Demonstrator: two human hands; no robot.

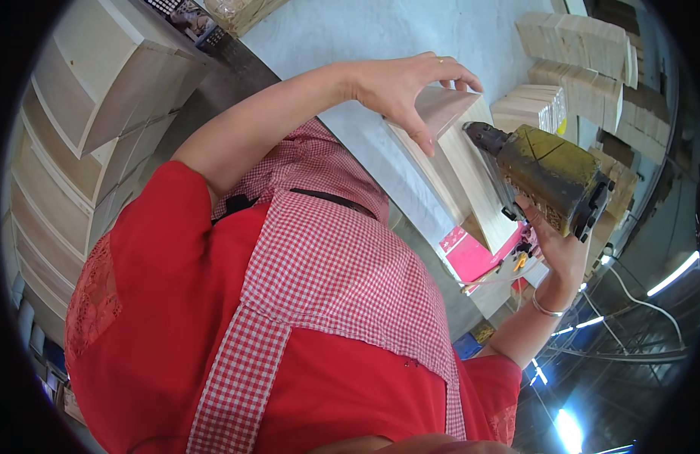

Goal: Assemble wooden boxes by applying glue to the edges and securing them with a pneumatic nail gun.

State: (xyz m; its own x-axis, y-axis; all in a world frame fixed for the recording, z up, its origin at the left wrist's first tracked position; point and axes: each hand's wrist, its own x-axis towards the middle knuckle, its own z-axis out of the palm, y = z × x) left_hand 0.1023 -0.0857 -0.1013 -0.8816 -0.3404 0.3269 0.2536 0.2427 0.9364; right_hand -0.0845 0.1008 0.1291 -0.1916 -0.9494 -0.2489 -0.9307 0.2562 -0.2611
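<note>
A long, pale wooden box (482,181) rests on the light worktable. My left hand (399,87) spans its far end, with the thumb on the near side and the fingers curled over the opposite side. In my right hand (558,246) is a worn yellow-and-black nail gun (550,170), gripped by its handle. The tool's nose lies against or just above the upper edge of the box; I cannot tell whether it touches. The tool's body partly hides my right fingers.
Stacks of thin wooden boards (577,45) line the table's far right side. A pink sheet (471,253) lies by the box's near end, among small items. Large stacked wooden boxes (100,83) stand at my left. The worktable (350,34) extends behind the box.
</note>
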